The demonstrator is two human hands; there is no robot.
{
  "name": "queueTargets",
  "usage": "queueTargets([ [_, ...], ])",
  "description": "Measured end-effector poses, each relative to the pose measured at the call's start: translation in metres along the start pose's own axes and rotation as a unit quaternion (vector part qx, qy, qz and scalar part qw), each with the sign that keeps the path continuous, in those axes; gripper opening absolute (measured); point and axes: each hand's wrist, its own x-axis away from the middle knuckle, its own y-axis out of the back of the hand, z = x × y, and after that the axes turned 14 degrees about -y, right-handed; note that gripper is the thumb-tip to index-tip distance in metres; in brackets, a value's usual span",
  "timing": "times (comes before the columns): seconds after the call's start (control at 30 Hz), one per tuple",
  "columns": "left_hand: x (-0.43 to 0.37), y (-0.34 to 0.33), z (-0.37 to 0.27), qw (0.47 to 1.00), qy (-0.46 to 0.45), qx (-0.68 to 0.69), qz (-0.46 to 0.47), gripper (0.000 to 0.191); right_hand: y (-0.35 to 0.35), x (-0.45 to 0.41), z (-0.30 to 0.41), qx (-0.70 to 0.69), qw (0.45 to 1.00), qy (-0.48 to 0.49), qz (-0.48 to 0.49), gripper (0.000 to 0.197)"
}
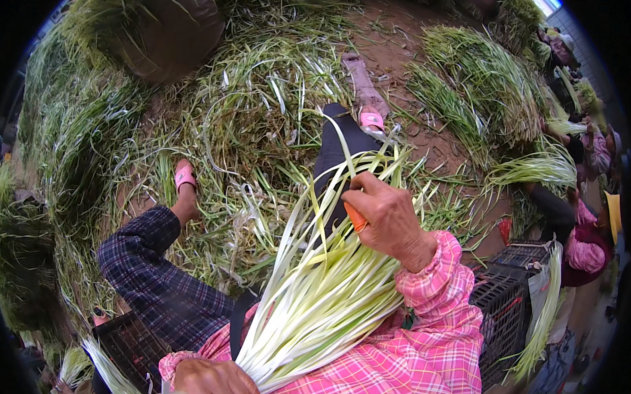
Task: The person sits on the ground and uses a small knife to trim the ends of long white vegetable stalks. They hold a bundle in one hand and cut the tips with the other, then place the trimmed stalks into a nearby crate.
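A thick bundle of pale yellow-green leafy stalks (319, 296) lies slantwise across my lap, its white ends towards the lower left. At those white ends my left hand (217, 380) is closed around the bundle, with stalk ends sticking out to its left. Over the upper leafy part, my right hand (386, 215) is curled with thumb and forefinger together, pinching a long loose leaf (339, 133). Something orange (355, 216) shows at the fingers of the right hand; whether it is a tool handle or a finger cover I cannot tell.
Loose green leaves (260, 110) cover the ground around my pink slippers. Larger heaps (478, 82) lie at the upper right and left. A black plastic crate (499, 300) stands at right, another (130, 339) at lower left. Co-workers (583, 250) with bundles sit along the right side.
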Motion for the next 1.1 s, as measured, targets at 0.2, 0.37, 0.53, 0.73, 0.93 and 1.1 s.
queueTargets([
  [0.2,0.002,-0.004,-0.001,1.0,0.002,-0.006,0.011,0.03,-0.003,0.008,-0.005,0.028,0.999,-0.022,-0.033,0.017],
  [0.37,0.0,-0.004,-0.001,1.0,0.007,-0.001,0.019,0.031,-0.005,0.012,-0.008,0.056,0.998,-0.041,0.012,0.03],
  [0.53,-0.001,-0.003,-0.001,1.0,0.018,-0.003,0.022,0.032,-0.005,0.005,-0.007,0.118,0.993,-0.013,0.028,0.018],
  [0.73,0.002,-0.004,-0.001,0.999,0.023,-0.008,0.021,0.034,-0.01,0.01,-0.017,0.14,0.99,-0.023,-0.005,0.015],
  [0.93,0.007,-0.004,-0.003,0.999,0.028,-0.008,0.021,0.034,-0.018,0.0,-0.054,0.149,0.967,-0.128,-0.165,0.011],
  [1.1,0.01,0.0,-0.005,1.0,0.015,-0.003,0.015,0.035,0.02,-0.003,-0.104,0.109,0.89,-0.331,-0.293,0.009],
])
